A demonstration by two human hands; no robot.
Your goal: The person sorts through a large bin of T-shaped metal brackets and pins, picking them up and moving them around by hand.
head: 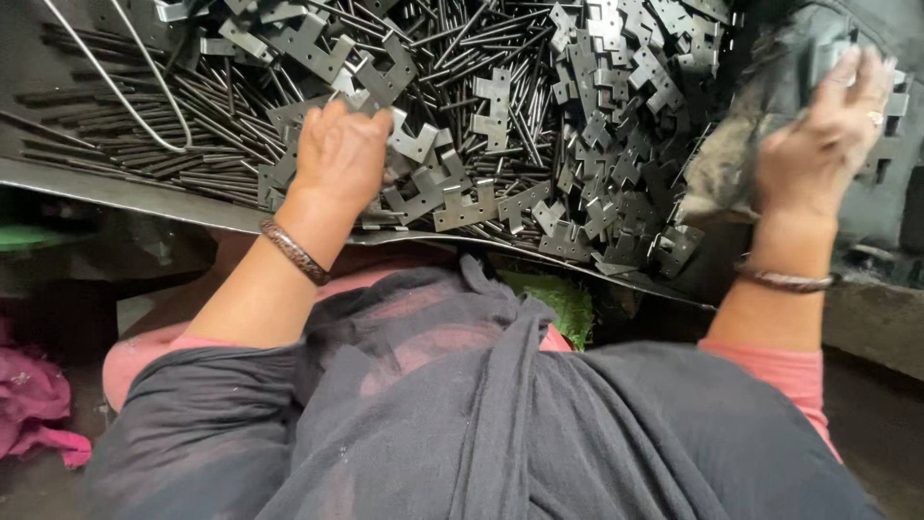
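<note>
My left hand [339, 154] rests knuckles-up on a heap of flat grey metal hinge plates [452, 202], its fingers curled down into the pieces; whether it grips one is hidden. Thin dark metal pins [144, 154] lie in a thick layer under and left of the plates. My right hand [826, 130] is at the far right, fingers spread over a dirty grey rag [741, 144] and some plates beside it. Both wrists wear a bangle. More plates [626, 58] are piled at the upper middle.
The parts lie on a tilted metal sheet [115, 188] whose front edge runs across the view. Bent wire loops [125, 87] sit at the upper left. A dark scarf [500, 424] covers my chest; pink cloth [34, 404] lies lower left, something green [563, 299] below the sheet.
</note>
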